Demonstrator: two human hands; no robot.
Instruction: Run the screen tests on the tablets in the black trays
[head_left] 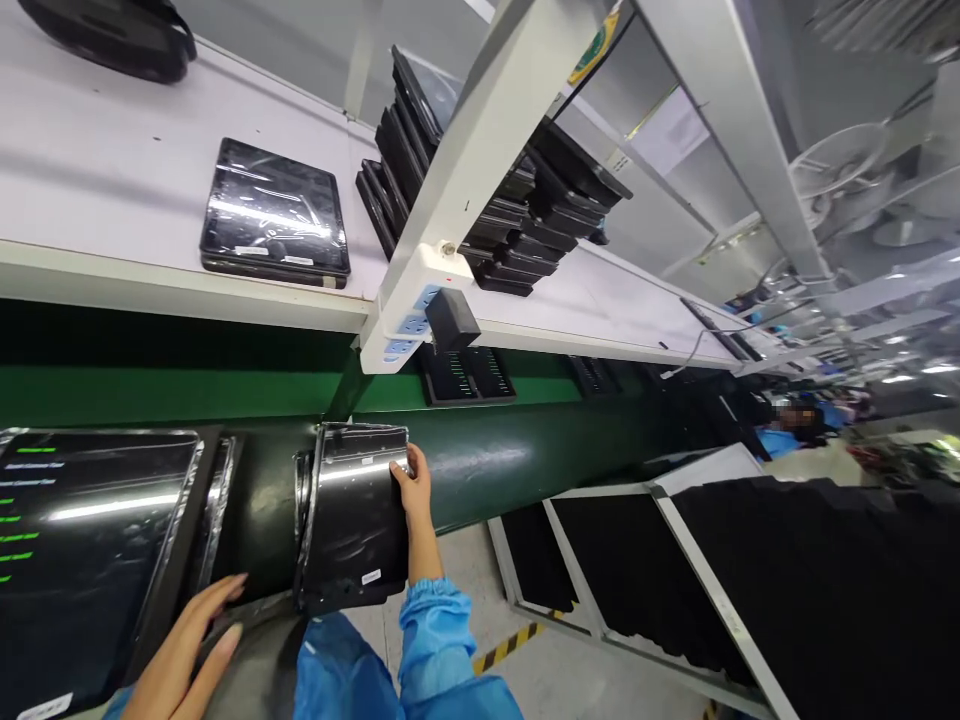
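My right hand [416,485] grips the right edge of a black film-wrapped tablet [356,520], thumb on its face and the other fingers behind. A small white label is stuck near the tablet's lower edge. Another thin edge shows behind it on the left, so it may be more than one piece. My left hand [187,650] has its thumb and fingers apart, holding nothing. Just left of that hand lies a large dark screen [97,560] with lines of green text, partly covered by it at the lower right.
Above the green conveyor belt [480,460] runs a white shelf [75,180] bearing a wrapped tablet [274,215] and leaning stacks of black tablets [517,230]. A power strip [412,310] hangs on the slanted post. Framed black racks [622,560] stand at right; another person [795,430] is farther off.
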